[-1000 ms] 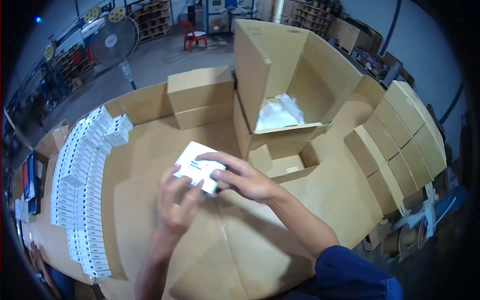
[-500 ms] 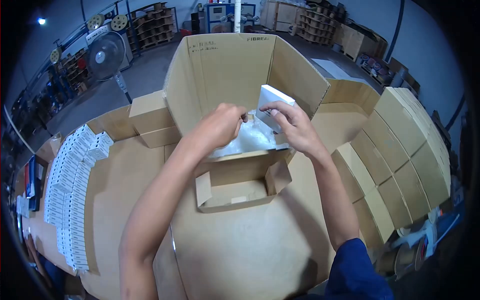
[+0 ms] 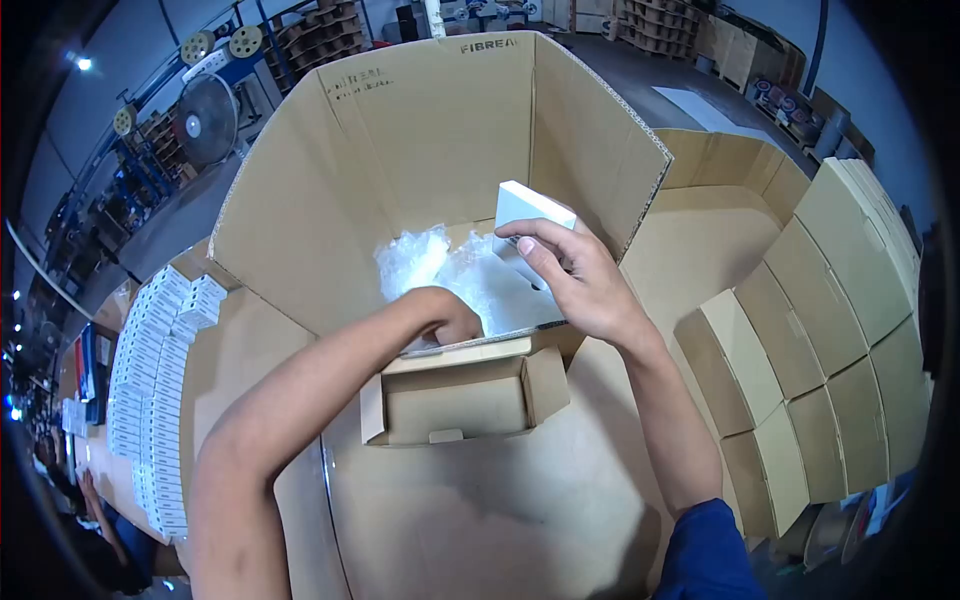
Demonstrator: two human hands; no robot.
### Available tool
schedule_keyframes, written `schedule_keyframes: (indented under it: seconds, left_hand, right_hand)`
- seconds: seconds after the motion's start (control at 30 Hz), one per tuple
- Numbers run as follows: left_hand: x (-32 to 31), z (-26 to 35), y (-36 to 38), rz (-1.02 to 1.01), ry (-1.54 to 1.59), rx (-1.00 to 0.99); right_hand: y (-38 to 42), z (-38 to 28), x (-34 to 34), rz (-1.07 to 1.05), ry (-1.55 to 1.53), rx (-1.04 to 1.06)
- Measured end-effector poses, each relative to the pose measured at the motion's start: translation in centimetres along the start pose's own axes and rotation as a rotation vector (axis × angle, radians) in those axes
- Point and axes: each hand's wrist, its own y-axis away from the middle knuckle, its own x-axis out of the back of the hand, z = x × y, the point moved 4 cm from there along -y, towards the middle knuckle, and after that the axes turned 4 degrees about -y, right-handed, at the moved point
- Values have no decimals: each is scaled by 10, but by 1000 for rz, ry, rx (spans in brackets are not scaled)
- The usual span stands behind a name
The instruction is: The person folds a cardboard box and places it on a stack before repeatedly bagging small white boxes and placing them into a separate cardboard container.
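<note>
My right hand (image 3: 575,275) grips a thin white box (image 3: 530,207), thumb on the near side and fingers across its face, above the right part of a large open carton (image 3: 440,130). My left hand (image 3: 450,315) reaches down into that carton, bent at the wrist; its fingers are hidden from view. Around it in the carton lies clear plastic wrapping (image 3: 415,262). Just in front of the large carton, a small open brown box (image 3: 455,410) rests on the table, flaps spread, with its inside showing.
Rows of small white boxes (image 3: 150,390) stand at the left of the brown table surface (image 3: 450,520). Stacked brown boxes (image 3: 825,320) rise on the right. A fan (image 3: 207,118) stands behind on the left. Another person's hand (image 3: 90,487) shows at the far left edge.
My left hand has gone from above the carton down into it. My right hand still holds the white box, lower against the carton. The view has tilted down and closer.
</note>
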Motion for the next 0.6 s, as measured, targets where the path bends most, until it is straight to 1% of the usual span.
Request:
schedule_keyframes:
  seconds: [0.03,0.1,0.2,0.23,0.3,0.4,0.5,0.57,0.6]
  left_hand:
    - [-7,-10,-13,57,10,18]
    - [-4,-16,-15,70,22,-60]
    - [30,6,47,364,-74,21]
    - [40,5,62,564,-131,42]
    - [57,3,97,836,48,143]
    - [70,7,144,1153,65,219]
    - [64,12,181,1539,137,-38]
    - [61,16,195,1616,234,-74]
    - [59,22,203,1654,285,-93]
  right_hand:
    - [0,0,0,-8,-10,-6]
    - [2,1,0,-26,-32,-33]
    - [2,5,1,-5,-12,-34]
    - [1,4,2,6,-8,-35]
    - [0,3,2,24,-1,-42]
    - [-2,-1,3,44,17,-28]
    - [-6,-8,1,86,77,42]
    - [-12,-11,-4,136,153,105]
    - [-16,-19,-7,138,155,96]
